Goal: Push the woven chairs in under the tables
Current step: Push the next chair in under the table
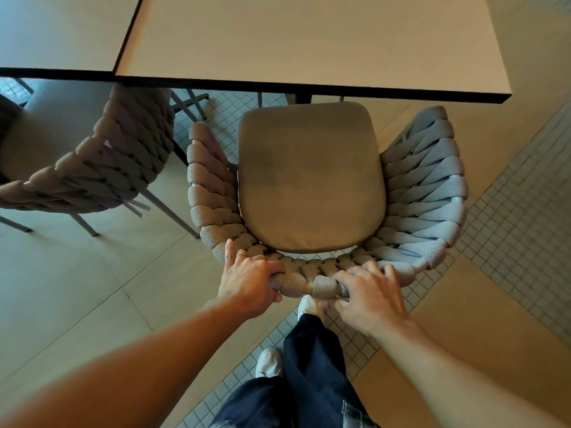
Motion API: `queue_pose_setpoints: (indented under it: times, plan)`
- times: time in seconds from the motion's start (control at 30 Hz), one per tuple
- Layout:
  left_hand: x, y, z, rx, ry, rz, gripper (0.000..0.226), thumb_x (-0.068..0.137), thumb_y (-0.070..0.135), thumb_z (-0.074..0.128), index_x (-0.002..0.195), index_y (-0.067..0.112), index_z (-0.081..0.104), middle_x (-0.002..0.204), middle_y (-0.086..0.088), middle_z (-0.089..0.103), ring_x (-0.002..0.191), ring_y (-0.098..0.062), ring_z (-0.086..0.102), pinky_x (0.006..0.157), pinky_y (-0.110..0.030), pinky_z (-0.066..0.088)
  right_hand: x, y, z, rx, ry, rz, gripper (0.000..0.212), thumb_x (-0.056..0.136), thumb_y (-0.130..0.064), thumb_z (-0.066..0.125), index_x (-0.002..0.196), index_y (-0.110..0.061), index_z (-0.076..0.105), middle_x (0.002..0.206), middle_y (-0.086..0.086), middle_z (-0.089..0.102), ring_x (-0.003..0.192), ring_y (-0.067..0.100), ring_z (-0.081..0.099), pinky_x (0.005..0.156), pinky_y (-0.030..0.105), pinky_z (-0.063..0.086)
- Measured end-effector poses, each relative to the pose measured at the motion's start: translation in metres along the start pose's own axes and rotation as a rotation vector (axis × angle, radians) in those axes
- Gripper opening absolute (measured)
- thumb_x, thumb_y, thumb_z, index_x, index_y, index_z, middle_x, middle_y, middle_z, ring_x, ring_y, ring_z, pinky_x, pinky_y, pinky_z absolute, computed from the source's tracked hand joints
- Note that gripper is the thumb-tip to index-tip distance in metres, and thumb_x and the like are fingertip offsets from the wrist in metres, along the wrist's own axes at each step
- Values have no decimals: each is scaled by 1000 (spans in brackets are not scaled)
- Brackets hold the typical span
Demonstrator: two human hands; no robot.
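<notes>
The woven chair (pixel 426 193) faces the table (pixel 309 41). Its front-to-back axis runs square to the table's near edge, with its curved back away from the table. The front of its seat cushion (pixel 309 180) meets that edge, and the rest of the chair stands clear of the tabletop. The back and arms are one rounded sweep of thick, knitted grey-beige bands wrapped over a frame. The cushion is smooth, tan and square with rounded corners. The table has a pale, flat top with a thin dark rim.

Both hands grip the back rail at the point farthest from the table. The left hand (pixel 247 282) has its fingers curled over the weave and its thumb under the rail, and one finger wears a ring. The right hand (pixel 370 295) has its fingers slightly spread and bent over the top, with the thumb tucked beneath.

A second woven chair (pixel 92 168) stands off the table's left corner, at an adjoining table (pixel 61 32). The floor (pixel 509 242) has small square tiles and larger tan slabs.
</notes>
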State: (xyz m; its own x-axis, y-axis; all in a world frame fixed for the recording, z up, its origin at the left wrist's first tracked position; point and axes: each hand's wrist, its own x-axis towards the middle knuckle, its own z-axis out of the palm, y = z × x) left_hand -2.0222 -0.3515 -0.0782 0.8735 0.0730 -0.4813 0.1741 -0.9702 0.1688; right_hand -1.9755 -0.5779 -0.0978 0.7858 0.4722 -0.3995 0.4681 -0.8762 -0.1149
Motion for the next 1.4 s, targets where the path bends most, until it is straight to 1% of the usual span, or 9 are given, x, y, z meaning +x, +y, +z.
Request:
queue_pose_setpoints:
  times: [0.07, 0.27, 0.33, 0.47, 0.6, 0.77, 0.93, 1.2, 1.4]
  plan:
    - [7, 0, -6, 1, -6, -13, 53, 76, 57, 69, 126, 47, 55, 123, 15, 60, 127, -26, 40, 114, -54, -15, 9, 2, -6, 8, 2, -8, 62, 68, -69, 31, 114, -38, 60, 111, -13, 65, 104, 18, 47, 91, 42, 30]
    - [37, 4, -21, 6, -15, -46, 55, 76, 57, 69, 127, 48, 53, 126, 16, 58, 128, -26, 39, 115, -55, -12, 40, 16, -18, -9, 4, -29, 50, 72, -69, 42, 104, -36, 61, 105, -12, 66, 104, 19, 47, 91, 42, 27]
    - [44, 2, -25, 11, -6, -52, 55, 76, 56, 69, 128, 49, 52, 126, 15, 58, 127, -26, 38, 115, -55, -11, 49, 16, -21, -3, -3, -31, 51, 72, -69, 39, 103, -36, 61, 103, -12, 66, 103, 19, 47, 90, 43, 27]
    - [56, -5, -31, 6, -6, -60, 56, 78, 52, 69, 130, 48, 50, 130, 14, 55, 133, -29, 33, 114, -56, -13, 63, 12, -26, -1, 10, -24, 41, 74, -62, 52, 105, -36, 62, 103, -10, 67, 103, 20, 47, 90, 44, 28]
    - [68, -18, -40, 11, -16, -57, 57, 79, 51, 70, 132, 48, 49, 133, 14, 53, 137, -29, 27, 113, -56, -15, 77, 4, -31, 11, 22, -19, 54, 73, -73, 41, 105, -36, 62, 105, -11, 67, 105, 20, 47, 89, 43, 29]
    - [73, -31, -43, 7, -25, -42, 55, 78, 50, 70, 130, 48, 51, 132, 15, 53, 137, -29, 26, 112, -55, -17, 83, -6, -32, 0, 24, -4, 64, 70, -87, 41, 104, -37, 64, 103, -11, 67, 104, 20, 48, 87, 43, 29]
    - [73, -34, -43, 15, -29, -21, 55, 79, 51, 70, 130, 47, 51, 130, 15, 55, 134, -30, 29, 113, -56, -15, 81, -10, -34, 15, 21, 19, 58, 73, -81, 45, 107, -38, 63, 105, -11, 67, 105, 19, 47, 89, 43, 28]
    - [69, -55, -41, 35, -27, 9, 54, 76, 57, 68, 127, 50, 52, 127, 20, 55, 128, -25, 33, 115, -54, 3, 78, -32, -29, 21, 15, 51, 58, 72, -81, 48, 104, -36, 65, 100, -11, 68, 102, 19, 46, 88, 44, 29]
    - [67, -63, -41, 33, -45, 22, 56, 75, 57, 69, 127, 49, 52, 126, 18, 55, 131, -26, 32, 114, -54, -3, 77, -39, -26, 5, 12, 67, 64, 69, -86, 47, 106, -37, 65, 103, -11, 68, 104, 20, 47, 87, 44, 29]
